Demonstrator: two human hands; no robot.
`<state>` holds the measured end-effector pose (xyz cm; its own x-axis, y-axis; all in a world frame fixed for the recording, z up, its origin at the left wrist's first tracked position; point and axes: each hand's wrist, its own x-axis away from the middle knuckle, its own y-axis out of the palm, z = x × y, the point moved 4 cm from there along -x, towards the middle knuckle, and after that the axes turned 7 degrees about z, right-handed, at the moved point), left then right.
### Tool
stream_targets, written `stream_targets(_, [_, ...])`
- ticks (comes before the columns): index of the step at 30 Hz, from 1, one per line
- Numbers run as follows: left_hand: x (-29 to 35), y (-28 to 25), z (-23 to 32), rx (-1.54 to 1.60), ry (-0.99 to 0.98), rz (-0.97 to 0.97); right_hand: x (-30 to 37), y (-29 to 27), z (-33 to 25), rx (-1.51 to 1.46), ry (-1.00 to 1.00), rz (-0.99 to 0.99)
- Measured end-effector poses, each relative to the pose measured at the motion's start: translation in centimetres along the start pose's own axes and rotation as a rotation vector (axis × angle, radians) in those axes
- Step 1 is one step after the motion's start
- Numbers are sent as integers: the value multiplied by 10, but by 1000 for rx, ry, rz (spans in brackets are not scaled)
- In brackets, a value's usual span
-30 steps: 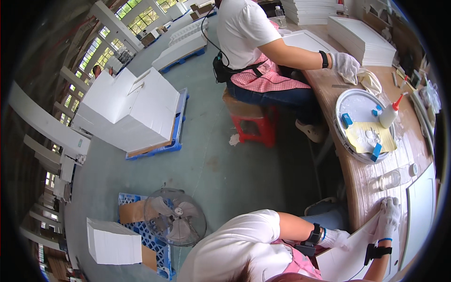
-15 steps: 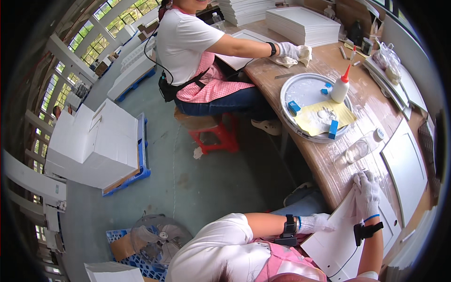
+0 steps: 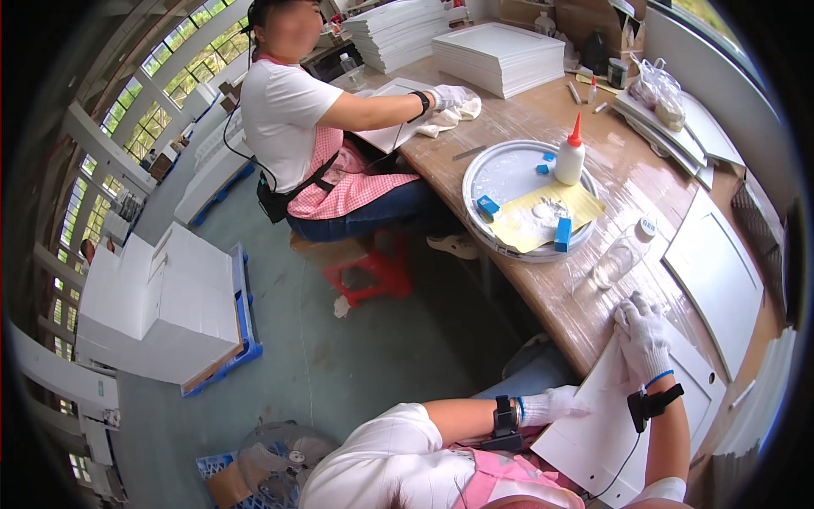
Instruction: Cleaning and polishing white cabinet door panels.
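A white flat panel [image 3: 585, 441] with small round holes along its edges lies slanted in front of me, its far part over the table's near edge. My left hand [image 3: 553, 405], in a white knit glove, holds the panel at its left edge; its fingertips are partly hidden. Near the panel's far end, my gloved right hand [image 3: 642, 338] presses down with fingers bent and close together. Whatever may be under those fingers is hidden. Just beyond it, a clear plastic bottle [image 3: 621, 254] with a white cap leans to one side on the table.
A round grey lid [image 3: 471, 208] carries yellow sandpaper [image 3: 517, 227], blue blocks and a red-tipped glue bottle [image 3: 570, 161]. A framed white panel [image 3: 716, 276] lies at right. Across the table [image 3: 526, 276], a seated co-worker [image 3: 292, 110] holds a cloth. A fan [image 3: 288, 458] stands lower left.
The view has shifted, so the table things sit further left and slightly lower. My right hand stays at the panel's far end and my left hand at its edge.
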<state>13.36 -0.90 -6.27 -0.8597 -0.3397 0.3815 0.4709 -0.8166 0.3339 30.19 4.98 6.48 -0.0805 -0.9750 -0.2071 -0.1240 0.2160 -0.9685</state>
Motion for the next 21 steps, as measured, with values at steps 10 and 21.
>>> stream_targets(10, [-2,3,0,116,64,-72,-4,-11,3,-24,-23,49])
stream_targets(21, [17,10,13,244,-30,-118,3,-10,-2,29,-101,38])
